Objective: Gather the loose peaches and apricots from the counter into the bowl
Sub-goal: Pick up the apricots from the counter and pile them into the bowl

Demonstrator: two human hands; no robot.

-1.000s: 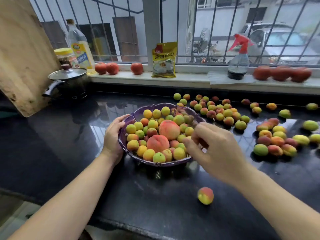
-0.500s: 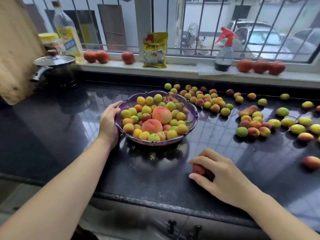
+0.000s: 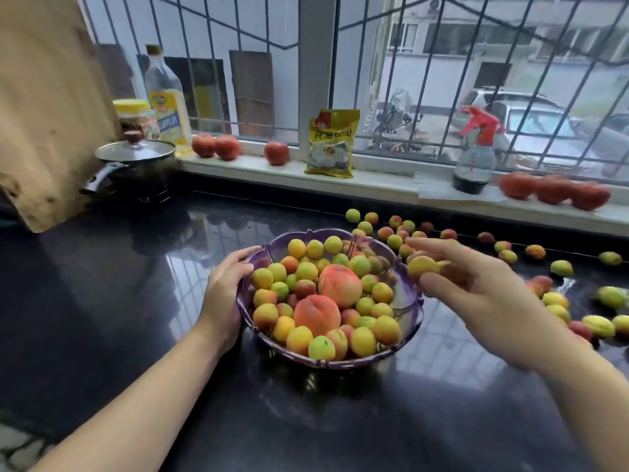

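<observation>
A purple bowl (image 3: 340,364) stands mid-counter, heaped with small apricots and two big peaches (image 3: 339,286). My left hand (image 3: 223,294) holds the bowl's left rim, thumb over the edge. Above the bowl's right rim hovers my right hand (image 3: 476,294), pinching a yellow apricot (image 3: 422,267) between thumb and fingers; it is blurred. Loose apricots (image 3: 394,241) lie just behind the bowl. More loose fruit (image 3: 558,313) is scattered to the right, partly hidden by my right hand.
On the black counter (image 3: 102,301), a lidded pot (image 3: 136,172) and a wooden board (image 3: 44,107) stand at the back left. The windowsill holds an oil bottle (image 3: 166,97), a yellow packet (image 3: 332,144), a spray bottle (image 3: 474,158) and red fruit (image 3: 554,190).
My right hand dropped to the counter's front, took hold of a loose apricot and lifted it up to the bowl's right rim. My left hand stayed on the bowl.
</observation>
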